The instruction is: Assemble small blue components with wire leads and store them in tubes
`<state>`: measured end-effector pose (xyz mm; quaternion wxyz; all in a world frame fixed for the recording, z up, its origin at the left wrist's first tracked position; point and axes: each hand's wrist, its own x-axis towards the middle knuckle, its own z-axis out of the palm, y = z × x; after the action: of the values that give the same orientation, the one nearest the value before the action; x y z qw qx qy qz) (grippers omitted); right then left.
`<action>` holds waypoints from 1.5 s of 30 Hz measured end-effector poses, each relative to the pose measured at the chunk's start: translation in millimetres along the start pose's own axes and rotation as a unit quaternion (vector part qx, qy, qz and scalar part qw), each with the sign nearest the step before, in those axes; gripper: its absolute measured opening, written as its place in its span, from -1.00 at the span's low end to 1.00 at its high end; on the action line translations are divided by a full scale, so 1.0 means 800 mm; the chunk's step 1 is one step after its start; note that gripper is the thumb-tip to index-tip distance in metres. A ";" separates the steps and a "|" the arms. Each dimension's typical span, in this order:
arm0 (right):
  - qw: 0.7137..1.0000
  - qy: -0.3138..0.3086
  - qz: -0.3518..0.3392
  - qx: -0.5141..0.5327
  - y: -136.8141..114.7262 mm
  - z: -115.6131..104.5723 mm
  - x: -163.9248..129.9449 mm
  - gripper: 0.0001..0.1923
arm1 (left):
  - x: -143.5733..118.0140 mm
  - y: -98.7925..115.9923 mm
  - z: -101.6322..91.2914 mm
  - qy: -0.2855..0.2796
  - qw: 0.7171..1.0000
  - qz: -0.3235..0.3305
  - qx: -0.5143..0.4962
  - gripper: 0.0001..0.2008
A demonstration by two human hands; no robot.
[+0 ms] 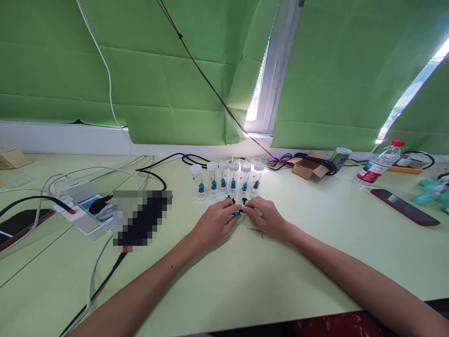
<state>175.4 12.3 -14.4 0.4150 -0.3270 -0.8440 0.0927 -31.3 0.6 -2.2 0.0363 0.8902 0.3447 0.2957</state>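
— Fingers (pixel 234 216) of left hand (pixel 213 224) and right hand (pixel 268 217)?
— Pinched together on one small blue part (pixel 238 213), between both hands, low over worktop (pixel 315 243).
— Beyond fingertips?
— Row of capped tubes (pixel 228 180). Tweezers (pixel 255 230) beside right hand.

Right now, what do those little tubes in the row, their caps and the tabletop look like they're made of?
Tubes: clear plastic or glass, since the blue pieces inside show through; I can't tell which. Caps: opaque white, matte, probably plastic. Tabletop: smooth pale green with a soft sheen, likely laminate. Both hands pinch a small blue part, too small to judge.
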 end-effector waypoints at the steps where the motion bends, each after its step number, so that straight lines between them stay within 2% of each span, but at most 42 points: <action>1: 1.000 0.000 -0.005 -0.009 0.001 0.001 0.000 -0.64 | 0.000 0.000 0.001 0.000 1.000 0.005 0.004 -0.81; 5: 0.999 -0.005 -0.015 -0.029 0.005 0.002 0.000 -0.57 | 0.001 0.000 0.001 0.007 0.999 0.024 0.021 -0.80; 7: 1.000 -0.002 -0.011 -0.021 0.005 0.001 -0.001 -0.62 | 0.002 0.001 -0.001 0.015 0.999 0.025 0.023 -0.81; 11: 1.000 -0.001 0.005 0.007 0.000 -0.002 -0.003 -0.85 | 0.003 0.000 -0.002 0.044 0.999 0.012 0.012 -0.80; 15: 1.000 -0.011 -0.001 0.021 -0.001 -0.003 -0.005 -0.79 | 0.002 -0.001 -0.002 0.061 0.998 0.008 0.003 -0.79; 21: 1.000 -0.023 -0.014 0.008 0.005 0.000 -0.005 -0.86 | 0.001 -0.002 0.000 0.044 0.999 0.013 -0.006 -0.79; 31: 0.998 -0.027 -0.048 -0.013 0.005 0.000 0.002 -0.58 | 0.003 0.000 0.000 0.012 1.000 0.014 -0.006 -0.80; 38: 0.998 -0.021 -0.057 -0.001 0.004 0.000 0.003 -0.53 | 0.001 0.001 0.000 -0.002 1.000 0.022 0.018 -0.79; 45: 0.998 -0.013 -0.054 -0.021 0.007 0.000 0.000 -0.60 | 0.003 0.001 -0.003 0.021 0.999 0.032 0.019 -0.77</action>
<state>177.9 16.7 -16.5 0.4015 -0.2886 -0.8673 0.0566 -30.3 1.1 1.4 0.0023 0.8947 0.3226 0.3088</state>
